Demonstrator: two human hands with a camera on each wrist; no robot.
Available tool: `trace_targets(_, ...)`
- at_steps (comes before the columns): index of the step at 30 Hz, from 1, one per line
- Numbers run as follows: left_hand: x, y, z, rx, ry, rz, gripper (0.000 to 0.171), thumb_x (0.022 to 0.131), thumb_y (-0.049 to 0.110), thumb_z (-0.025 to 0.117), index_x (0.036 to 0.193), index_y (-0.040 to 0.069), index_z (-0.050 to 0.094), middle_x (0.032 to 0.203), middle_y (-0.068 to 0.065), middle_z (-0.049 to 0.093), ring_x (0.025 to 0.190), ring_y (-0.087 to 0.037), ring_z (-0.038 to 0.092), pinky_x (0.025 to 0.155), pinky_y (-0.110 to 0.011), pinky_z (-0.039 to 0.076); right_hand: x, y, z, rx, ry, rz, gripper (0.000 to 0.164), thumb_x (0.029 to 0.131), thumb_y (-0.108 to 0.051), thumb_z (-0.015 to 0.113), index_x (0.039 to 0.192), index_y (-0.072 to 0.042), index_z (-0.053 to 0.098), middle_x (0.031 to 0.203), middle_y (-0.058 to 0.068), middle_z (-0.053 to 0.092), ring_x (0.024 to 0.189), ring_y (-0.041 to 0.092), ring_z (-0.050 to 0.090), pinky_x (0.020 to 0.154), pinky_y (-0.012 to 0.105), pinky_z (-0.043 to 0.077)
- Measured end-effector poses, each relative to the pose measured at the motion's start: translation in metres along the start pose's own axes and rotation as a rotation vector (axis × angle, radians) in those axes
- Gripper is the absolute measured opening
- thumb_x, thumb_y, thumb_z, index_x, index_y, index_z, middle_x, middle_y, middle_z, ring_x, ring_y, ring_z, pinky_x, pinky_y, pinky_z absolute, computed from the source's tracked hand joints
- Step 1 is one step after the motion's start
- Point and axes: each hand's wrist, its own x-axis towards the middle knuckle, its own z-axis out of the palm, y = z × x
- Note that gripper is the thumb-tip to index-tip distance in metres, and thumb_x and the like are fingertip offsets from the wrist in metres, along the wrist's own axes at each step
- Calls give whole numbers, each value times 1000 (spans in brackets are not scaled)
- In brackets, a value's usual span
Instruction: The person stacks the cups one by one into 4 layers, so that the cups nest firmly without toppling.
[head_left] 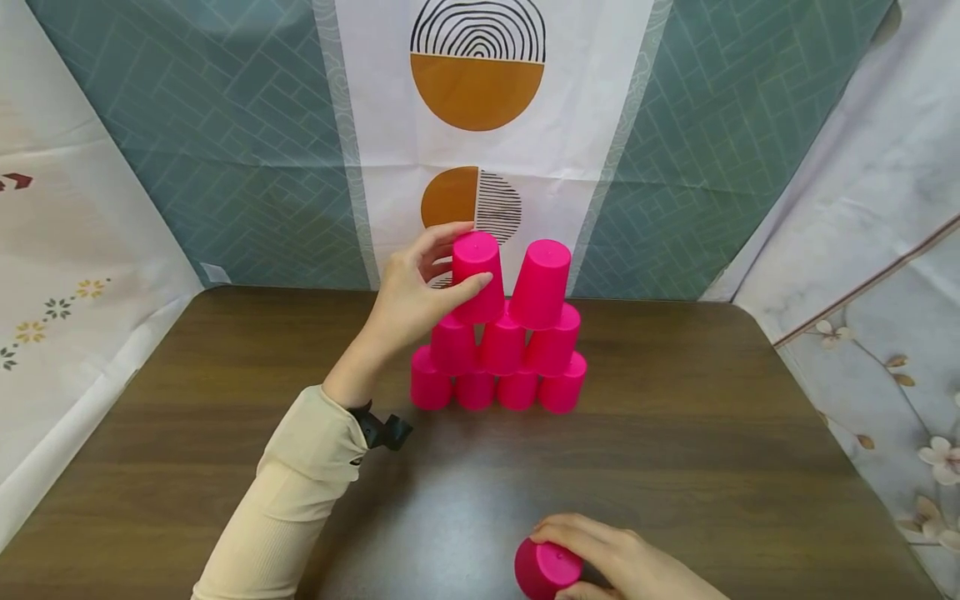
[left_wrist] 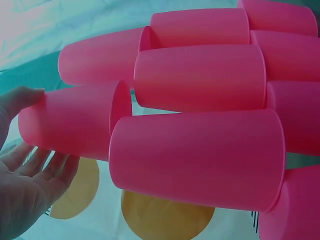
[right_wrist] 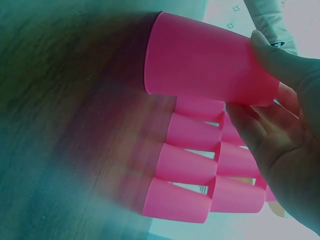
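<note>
Upside-down pink cups form a stacked pyramid (head_left: 502, 350) on the table. Between its thumb and fingers, my left hand (head_left: 420, 287) grips a pink cup (head_left: 477, 279) at the left of the third level. In the left wrist view, the rim of this gripped cup (left_wrist: 72, 120) overlaps the base of a second-level cup (left_wrist: 195, 160). Beside it, another third-level cup (head_left: 542, 283) leans slightly to the right in the head view. Nearer the table's front, my right hand (head_left: 615, 562) holds one more pink cup (right_wrist: 210, 62), mouth down, by its closed end.
The brown wooden table (head_left: 675, 450) extends to both sides of the pyramid. A patterned cloth (head_left: 247, 167) hangs right behind it. Light floral cloths stand along the left (head_left: 67, 275) and right (head_left: 885, 333) sides. A dark camera (head_left: 382, 429) is strapped to my left wrist.
</note>
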Motion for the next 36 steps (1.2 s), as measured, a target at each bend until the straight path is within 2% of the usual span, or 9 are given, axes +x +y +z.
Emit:
trace_targets(11,2,-2,0,30,-106,-58,60,81,16,72,134,18,44,128,1,55,108,-12,58,90,-31,50,0,1,1,-16,5,-16,48,89,-23,64,132,-16,46,126,-2,51,107,10,54,79,13,49)
trace_targets(21,2,-2,1,1,-102,-52,60,81,11,72,134,15,44,128,-2,53,108,-17,59,91,-34,50,-1,2,2,38,-5,-2,46,90,-21,63,132,-15,45,126,1,51,105,12,55,75,13,50)
trace_targets(25,3,-1,2,-13,-102,-53,60,81,11,72,134,15,44,128,-2,53,109,-17,59,91,-33,50,0,3,2,26,2,-20,47,90,-21,63,132,-14,45,126,2,51,105,12,55,76,13,50)
trace_targets(30,2,0,1,11,-108,-46,62,80,12,73,134,15,43,130,0,51,113,-14,56,94,-32,48,0,3,3,23,10,-37,47,90,-22,63,133,-14,45,126,2,51,105,12,55,75,11,49)
trace_targets(36,-4,0,-1,49,-112,-40,61,81,14,73,134,15,44,129,1,52,118,-14,52,98,-33,45,-2,6,4,21,45,-61,51,88,-19,66,134,-12,44,125,3,52,107,14,55,77,16,51)
